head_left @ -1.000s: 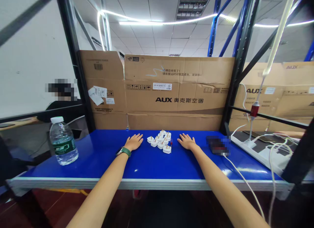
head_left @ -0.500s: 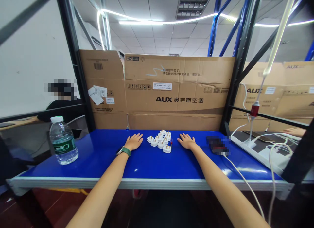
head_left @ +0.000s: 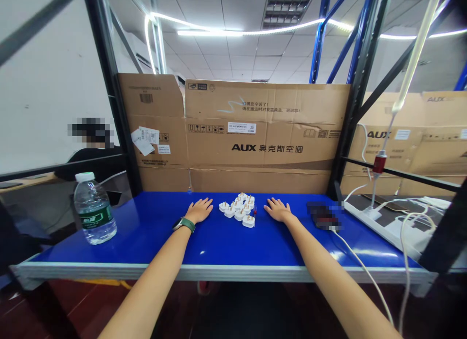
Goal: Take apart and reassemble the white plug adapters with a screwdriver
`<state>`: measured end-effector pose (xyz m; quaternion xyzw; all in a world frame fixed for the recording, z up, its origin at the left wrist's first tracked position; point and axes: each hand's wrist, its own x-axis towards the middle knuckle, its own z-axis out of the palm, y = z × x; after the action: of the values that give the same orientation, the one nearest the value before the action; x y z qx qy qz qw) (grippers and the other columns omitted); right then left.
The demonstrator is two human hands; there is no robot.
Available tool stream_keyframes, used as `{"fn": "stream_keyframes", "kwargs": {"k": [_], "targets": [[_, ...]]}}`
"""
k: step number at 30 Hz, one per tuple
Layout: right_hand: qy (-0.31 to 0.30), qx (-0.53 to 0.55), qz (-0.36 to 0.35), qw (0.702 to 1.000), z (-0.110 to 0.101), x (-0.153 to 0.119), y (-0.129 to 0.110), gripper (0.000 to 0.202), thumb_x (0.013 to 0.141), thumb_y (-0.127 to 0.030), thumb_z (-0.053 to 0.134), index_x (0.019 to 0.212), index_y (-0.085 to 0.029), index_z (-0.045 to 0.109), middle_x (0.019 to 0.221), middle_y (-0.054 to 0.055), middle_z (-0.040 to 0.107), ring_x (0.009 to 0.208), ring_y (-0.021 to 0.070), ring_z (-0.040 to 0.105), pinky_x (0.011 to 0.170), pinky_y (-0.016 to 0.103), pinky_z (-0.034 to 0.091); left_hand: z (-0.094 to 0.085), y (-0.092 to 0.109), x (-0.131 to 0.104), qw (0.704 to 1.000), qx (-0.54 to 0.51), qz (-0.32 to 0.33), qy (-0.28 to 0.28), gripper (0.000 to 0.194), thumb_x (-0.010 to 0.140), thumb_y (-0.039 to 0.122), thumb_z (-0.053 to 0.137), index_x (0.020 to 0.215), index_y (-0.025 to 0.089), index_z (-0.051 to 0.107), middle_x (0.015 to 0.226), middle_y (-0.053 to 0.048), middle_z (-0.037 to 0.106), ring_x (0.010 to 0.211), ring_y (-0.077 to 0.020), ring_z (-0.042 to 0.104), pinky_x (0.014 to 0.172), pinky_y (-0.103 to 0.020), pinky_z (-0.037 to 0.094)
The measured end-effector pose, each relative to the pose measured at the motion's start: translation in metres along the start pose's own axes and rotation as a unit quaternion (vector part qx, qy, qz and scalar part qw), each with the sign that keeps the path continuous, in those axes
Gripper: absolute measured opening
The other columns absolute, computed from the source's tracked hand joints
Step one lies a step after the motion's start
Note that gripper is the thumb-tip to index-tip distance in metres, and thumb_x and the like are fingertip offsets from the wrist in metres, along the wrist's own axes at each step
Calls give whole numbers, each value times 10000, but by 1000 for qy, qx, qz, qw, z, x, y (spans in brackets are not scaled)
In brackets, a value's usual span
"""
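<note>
Several white plugs (head_left: 248,222) with brass-coloured pins pointing up lie in a cluster on the blue tabletop (head_left: 233,249). Beside them on the right is a small screwdriver (head_left: 255,210) with a red and blue handle. My left hand (head_left: 199,210) lies flat to the left of the cluster, fingers spread, touching only the table. A watch with a green strap is on that wrist. On the other side, my right hand (head_left: 277,210) also rests flat with fingers apart, near the screwdriver but not touching it. Neither hand holds anything.
A water bottle (head_left: 95,210) stands at the left. To the right lies a dark, blurred-out device (head_left: 324,216) with a white cable, near a white power strip (head_left: 375,224). A cardboard panel (head_left: 262,134) closes off the back. A person (head_left: 95,151) sits beyond the left post.
Both hands stay where they were and the plugs have not moved. At the far right edge, another person's hand has gone out of view.
</note>
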<state>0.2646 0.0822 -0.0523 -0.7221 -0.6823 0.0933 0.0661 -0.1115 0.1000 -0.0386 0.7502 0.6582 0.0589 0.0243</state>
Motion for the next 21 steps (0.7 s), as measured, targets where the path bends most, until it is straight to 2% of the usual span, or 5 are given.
{"fn": "stream_keyframes", "kwargs": {"k": [5, 9, 15, 17, 21], "targets": [[10, 13, -7, 1000, 0, -2, 0, 681, 1008, -598, 228, 1606, -273, 243, 1689, 47, 123, 1554, 276, 91, 1208, 595, 63, 0, 0, 0, 1000, -2, -2, 3, 608, 1008, 508, 197, 1583, 334, 293, 1667, 21, 212, 1545, -256, 190, 1234, -546, 135], [89, 104, -28, 990, -5, -9, -1, 551, 950, -504, 507, 1424, -228, 555, 1579, 128, 404, 1465, 352, 331, 1171, 636, 179, -1, 0, -1, 1000, -5, -1, 5, 608, 1008, 512, 202, 1581, 333, 299, 1665, 18, 220, 1544, -258, 195, 1235, -547, 135], [200, 201, -111, 953, -45, -36, -17, 275, 947, -341, 485, 1045, -196, 697, 1075, 89, 725, 1024, 212, 659, 958, 352, 492, 1, -1, 1, 1000, -8, 3, 9, 612, 1010, 523, 199, 1579, 324, 307, 1664, 5, 223, 1543, -266, 194, 1232, -558, 133], [255, 362, -207, 873, -65, -65, -34, 266, 899, -417, 574, 922, -176, 683, 843, 76, 716, 816, 218, 663, 809, 354, 535, 2, -2, 2, 1000, -10, 6, 9, 611, 1009, 523, 210, 1577, 321, 311, 1661, 1, 232, 1542, -265, 202, 1234, -554, 133], [190, 545, -361, 733, -99, -164, -70, 271, 874, -475, 667, 894, -205, 666, 742, 26, 670, 721, 191, 634, 728, 337, 529, 2, -4, 3, 1000, -14, 13, 7, 608, 1008, 528, 225, 1573, 325, 323, 1654, -8, 247, 1538, -269, 214, 1235, -549, 142]]}}
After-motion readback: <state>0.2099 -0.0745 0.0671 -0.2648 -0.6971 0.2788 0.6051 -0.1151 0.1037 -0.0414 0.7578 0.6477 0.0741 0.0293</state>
